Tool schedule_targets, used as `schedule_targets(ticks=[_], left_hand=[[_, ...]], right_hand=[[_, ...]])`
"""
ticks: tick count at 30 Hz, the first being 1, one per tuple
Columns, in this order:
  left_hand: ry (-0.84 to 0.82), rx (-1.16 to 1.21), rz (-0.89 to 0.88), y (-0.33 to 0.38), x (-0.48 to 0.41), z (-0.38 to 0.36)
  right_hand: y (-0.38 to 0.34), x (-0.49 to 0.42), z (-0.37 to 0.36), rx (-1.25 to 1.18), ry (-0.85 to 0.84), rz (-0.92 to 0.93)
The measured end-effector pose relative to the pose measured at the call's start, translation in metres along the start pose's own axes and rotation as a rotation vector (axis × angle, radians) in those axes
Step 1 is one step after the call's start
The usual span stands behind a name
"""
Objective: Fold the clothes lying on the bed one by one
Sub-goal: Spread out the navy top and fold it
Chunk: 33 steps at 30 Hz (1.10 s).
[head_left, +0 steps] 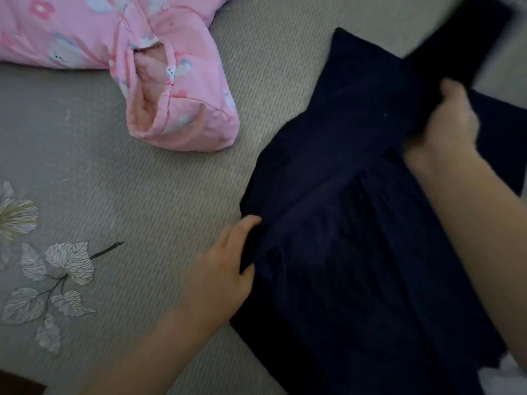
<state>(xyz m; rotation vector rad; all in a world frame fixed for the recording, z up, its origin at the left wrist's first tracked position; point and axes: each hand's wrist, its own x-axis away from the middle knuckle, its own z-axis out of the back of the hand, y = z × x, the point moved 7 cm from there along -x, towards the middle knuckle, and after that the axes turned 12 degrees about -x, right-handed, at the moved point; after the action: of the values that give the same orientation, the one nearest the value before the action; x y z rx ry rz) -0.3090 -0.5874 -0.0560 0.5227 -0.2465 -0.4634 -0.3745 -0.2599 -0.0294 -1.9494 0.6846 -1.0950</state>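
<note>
Nearby, pink garment (pixel 176 109) beside navy dress (pixel 356 223)

Grey bedspread (pixel 119 178) with leaf print (pixel 70 259)

A grey ribbed bedspread (pixel 142 195) is lying flat and filling the view. Printed white leaves (pixel 71 260) are showing on its left side. Dim light is falling on it. Something dark brown (pixel 14 386) is peeking in at the bottom left.
</note>
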Motion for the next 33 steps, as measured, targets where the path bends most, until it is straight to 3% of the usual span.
schedule_targets(ticks=[6,10,15,17,22,27,33], left_hand=[[-0.255,-0.279,-0.323,0.054,0.019,-0.051],[-0.302,-0.294,-0.338,0.065,0.017,-0.064],[-0.269,-0.210,-0.350,0.093,0.015,-0.061],[-0.284,-0.214,-0.386,0.106,0.023,-0.071],[-0.286,-0.442,-0.361,0.108,0.039,-0.101],[-0.272,-0.566,-0.146,0.085,0.035,-0.094],[-0.250,-0.387,-0.192,0.080,0.036,-0.062]], right_hand=[[0.025,-0.021,0.137,0.282,0.191,-0.415],[0.012,-0.037,0.146,0.305,0.178,-0.297],[-0.055,-0.063,0.137,0.054,0.109,-0.016],[-0.066,-0.071,0.153,0.076,0.118,-0.036],[-0.025,-0.061,0.207,0.383,0.176,-0.293],[-0.009,-0.054,0.223,0.409,0.192,-0.214],[-0.026,-0.048,0.221,0.547,0.209,-0.038]])
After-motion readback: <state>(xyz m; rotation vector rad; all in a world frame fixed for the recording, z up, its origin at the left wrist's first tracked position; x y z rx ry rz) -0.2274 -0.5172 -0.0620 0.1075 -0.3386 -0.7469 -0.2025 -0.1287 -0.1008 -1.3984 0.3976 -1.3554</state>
